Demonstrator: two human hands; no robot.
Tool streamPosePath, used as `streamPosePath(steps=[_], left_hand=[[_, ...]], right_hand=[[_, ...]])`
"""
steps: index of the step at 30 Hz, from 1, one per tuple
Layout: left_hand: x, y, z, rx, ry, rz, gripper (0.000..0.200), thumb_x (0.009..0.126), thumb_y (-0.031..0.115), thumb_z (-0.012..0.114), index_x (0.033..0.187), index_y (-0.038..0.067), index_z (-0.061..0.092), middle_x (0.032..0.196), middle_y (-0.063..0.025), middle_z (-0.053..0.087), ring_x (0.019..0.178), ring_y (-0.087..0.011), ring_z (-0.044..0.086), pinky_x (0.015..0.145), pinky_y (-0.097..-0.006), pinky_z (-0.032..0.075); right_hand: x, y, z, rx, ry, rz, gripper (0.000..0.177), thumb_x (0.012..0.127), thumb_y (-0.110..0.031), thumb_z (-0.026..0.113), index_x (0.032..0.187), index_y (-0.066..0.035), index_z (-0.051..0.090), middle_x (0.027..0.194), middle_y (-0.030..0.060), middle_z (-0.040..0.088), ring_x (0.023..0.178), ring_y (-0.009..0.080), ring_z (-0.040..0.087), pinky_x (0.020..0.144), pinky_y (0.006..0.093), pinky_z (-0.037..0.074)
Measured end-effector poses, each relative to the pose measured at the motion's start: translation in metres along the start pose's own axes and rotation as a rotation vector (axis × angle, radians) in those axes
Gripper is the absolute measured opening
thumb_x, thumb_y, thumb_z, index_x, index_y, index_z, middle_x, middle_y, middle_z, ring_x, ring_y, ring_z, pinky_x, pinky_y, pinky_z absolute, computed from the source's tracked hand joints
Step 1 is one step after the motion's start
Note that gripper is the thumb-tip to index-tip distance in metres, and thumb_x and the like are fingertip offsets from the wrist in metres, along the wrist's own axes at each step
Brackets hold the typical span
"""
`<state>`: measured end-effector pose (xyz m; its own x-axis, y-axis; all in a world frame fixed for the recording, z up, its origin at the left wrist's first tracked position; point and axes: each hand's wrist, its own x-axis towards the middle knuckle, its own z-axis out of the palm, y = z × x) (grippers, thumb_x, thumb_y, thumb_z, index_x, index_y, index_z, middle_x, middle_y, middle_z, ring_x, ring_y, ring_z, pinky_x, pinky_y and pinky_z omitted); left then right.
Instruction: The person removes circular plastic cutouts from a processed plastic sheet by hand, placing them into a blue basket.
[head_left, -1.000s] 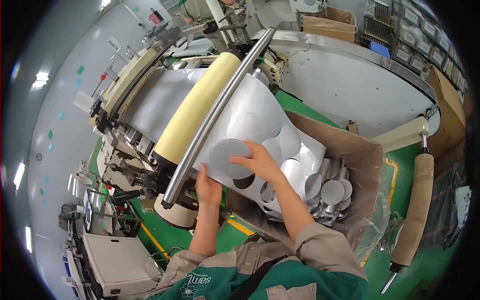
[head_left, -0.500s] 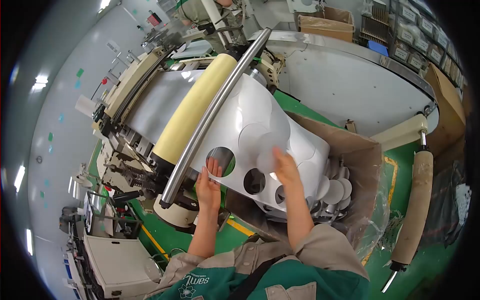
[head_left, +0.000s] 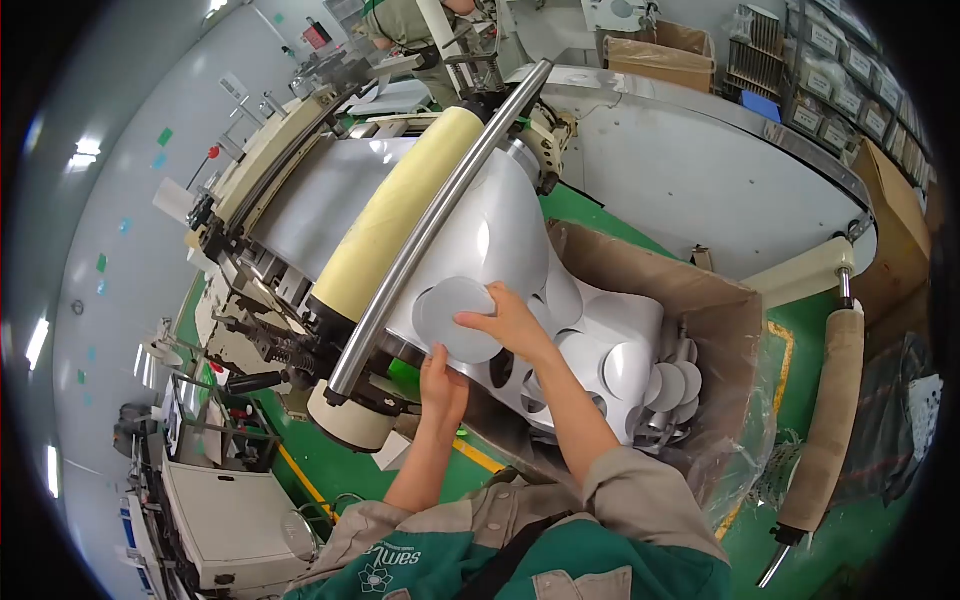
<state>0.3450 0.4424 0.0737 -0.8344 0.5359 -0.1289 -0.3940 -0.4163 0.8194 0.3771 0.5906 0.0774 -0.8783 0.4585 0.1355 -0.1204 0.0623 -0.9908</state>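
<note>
My right hand (head_left: 508,322) pinches a round white disc (head_left: 456,318) at its right edge, thumb on its face. Just below the disc is my left hand (head_left: 441,388), its fingertips at the disc's lower edge; whether they grip it is unclear. Both hands are over a white sheet (head_left: 500,225) with round cut-outs, which hangs from a steel bar (head_left: 435,225) beside a yellow roller (head_left: 400,210). The sheet runs down into a large brown box (head_left: 650,270), where more round discs (head_left: 672,385) lie in a heap.
A padded roller (head_left: 828,420) stands out at the right. At the left are a white cabinet (head_left: 235,520) and machine parts. A person (head_left: 405,30) stands behind the machine. Cardboard boxes (head_left: 660,55) and labelled shelves (head_left: 845,75) are at the back right.
My right hand has moved left with the disc, over the sheet's left side. My left hand has come from the cut-out to the disc's lower edge. The sheet has sagged and folded.
</note>
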Motion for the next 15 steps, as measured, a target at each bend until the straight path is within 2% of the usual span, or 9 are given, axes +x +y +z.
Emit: streamPosePath(steps=[1,4,5,8,9,10,12,15], left_hand=[[-0.004,-0.002,0.002,-0.004,-0.001,0.001,0.037,0.095,0.024,0.035,0.125,0.003,0.038,0.126,-0.008,0.045,0.118,-0.0208,0.041,0.099,-0.0368,0.034],[-0.008,0.005,0.006,-0.03,-0.042,-0.062,0.038,0.094,0.025,0.04,0.123,0.001,0.04,0.123,-0.0081,0.047,0.113,-0.0192,0.046,0.099,-0.0361,0.035],[-0.006,0.004,-0.003,0.043,0.003,-0.062,0.042,0.093,0.027,0.04,0.124,-0.001,0.038,0.127,-0.011,0.044,0.119,-0.021,0.042,0.1,-0.0364,0.033],[0.002,0.018,-0.002,0.047,0.014,0.066,0.046,0.093,0.028,0.042,0.126,-0.002,0.035,0.132,-0.0146,0.039,0.124,-0.0241,0.036,0.101,-0.0373,0.032],[0.005,0.026,-0.003,0.013,0.016,0.09,0.048,0.093,0.028,0.041,0.128,-0.003,0.032,0.134,-0.0174,0.034,0.126,-0.0265,0.033,0.102,-0.0378,0.032],[0.009,0.033,-0.005,-0.013,-0.025,0.116,0.046,0.093,0.028,0.041,0.127,-0.002,0.033,0.132,-0.0151,0.037,0.124,-0.0255,0.036,0.102,-0.0372,0.032],[0.017,0.046,-0.003,-0.083,0.014,0.132,0.041,0.094,0.025,0.039,0.126,0.0,0.036,0.128,-0.0122,0.042,0.119,-0.0244,0.042,0.101,-0.0371,0.034],[0.023,0.056,0.002,-0.205,0.112,0.099,0.037,0.094,0.024,0.038,0.123,0.002,0.039,0.123,-0.0095,0.046,0.113,-0.0232,0.047,0.099,-0.0374,0.037]], right_hand=[[0.001,0.003,0.0,0.037,-0.054,0.023,0.041,0.071,-0.022,0.072,0.102,0.001,0.057,0.098,0.006,0.058,0.091,0.0167,0.054,0.081,0.0252,0.041],[-0.016,0.009,-0.001,0.465,-0.032,0.121,0.042,0.073,-0.019,0.071,0.105,0.002,0.055,0.098,0.0063,0.059,0.092,0.0168,0.054,0.082,0.0259,0.041],[-0.013,0.049,0.007,0.593,0.057,0.109,0.04,0.077,-0.016,0.068,0.108,0.004,0.053,0.099,0.0068,0.059,0.094,0.0166,0.055,0.083,0.0285,0.043],[-0.037,0.052,-0.02,0.992,0.191,0.263,0.054,0.077,-0.017,0.068,0.116,0.011,0.042,0.112,0.0145,0.053,0.104,0.0203,0.052,0.087,0.0315,0.044],[-0.043,0.064,-0.031,1.104,0.323,0.28,0.051,0.079,-0.015,0.066,0.117,0.009,0.042,0.112,0.0138,0.053,0.103,0.0206,0.053,0.087,0.0324,0.044],[-0.046,0.065,-0.041,1.212,0.458,0.295,0.047,0.081,-0.014,0.063,0.118,0.007,0.042,0.112,0.0131,0.054,0.102,0.0209,0.054,0.087,0.0333,0.045],[-0.055,0.057,-0.063,1.187,0.436,0.152,0.037,0.082,-0.014,0.062,0.115,-0.002,0.049,0.107,0.0071,0.057,0.098,0.0181,0.056,0.088,0.0329,0.045],[-0.052,0.033,-0.067,0.855,0.339,0.086,0.039,0.079,-0.014,0.064,0.111,0.003,0.051,0.103,0.0097,0.059,0.093,0.0184,0.057,0.082,0.0314,0.046]])
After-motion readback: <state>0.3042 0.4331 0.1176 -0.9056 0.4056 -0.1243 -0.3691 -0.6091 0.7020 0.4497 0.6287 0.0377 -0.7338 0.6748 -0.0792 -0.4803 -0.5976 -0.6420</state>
